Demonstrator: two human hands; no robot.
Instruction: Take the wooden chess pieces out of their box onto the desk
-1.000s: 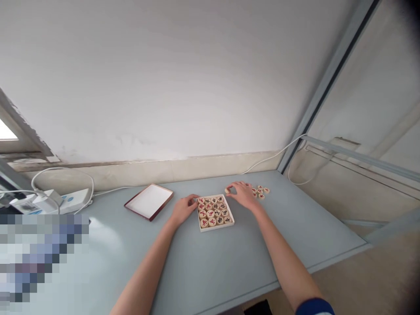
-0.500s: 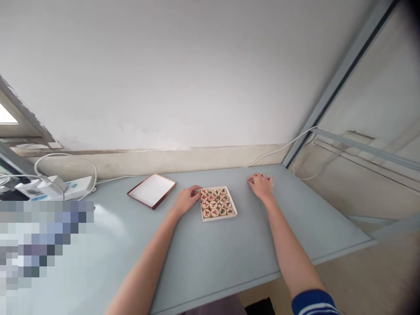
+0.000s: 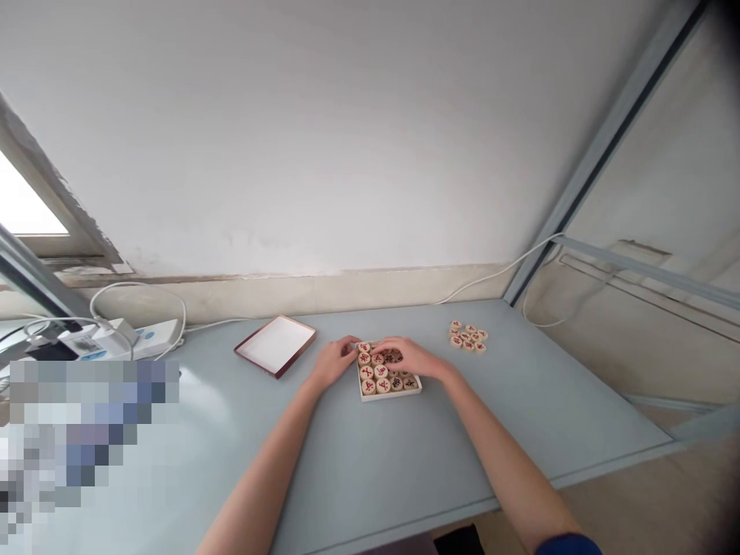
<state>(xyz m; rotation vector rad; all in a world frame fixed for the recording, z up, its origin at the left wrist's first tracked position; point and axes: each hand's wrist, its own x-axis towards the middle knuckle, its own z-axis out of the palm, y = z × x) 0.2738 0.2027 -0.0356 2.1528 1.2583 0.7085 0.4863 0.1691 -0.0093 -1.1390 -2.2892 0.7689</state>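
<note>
A shallow white box (image 3: 391, 396) on the table holds rows of round wooden Chinese chess pieces (image 3: 368, 387) with red or black characters. My left hand (image 3: 335, 361) holds the box at its far left corner, fingers curled at the edge. Over the box's far part reaches my right hand (image 3: 408, 356), its thumb and fingertips apart above the pieces. It hides part of the far rows. To the right, a group of red-marked chess pieces (image 3: 468, 337) lies flat on the table.
An upturned lid (image 3: 276, 345), dark red outside and white inside, lies left of the box. Farther left are a white power strip (image 3: 156, 337) with cables and a blurred patch. The wall (image 3: 324, 293) bounds the table (image 3: 358, 462) at the back; a metal post (image 3: 535, 254) stands at the back right.
My right hand has moved left from the loose pieces to over the box, uncovering that group. My left hand stays at the box's edge. The view has shifted slightly.
</note>
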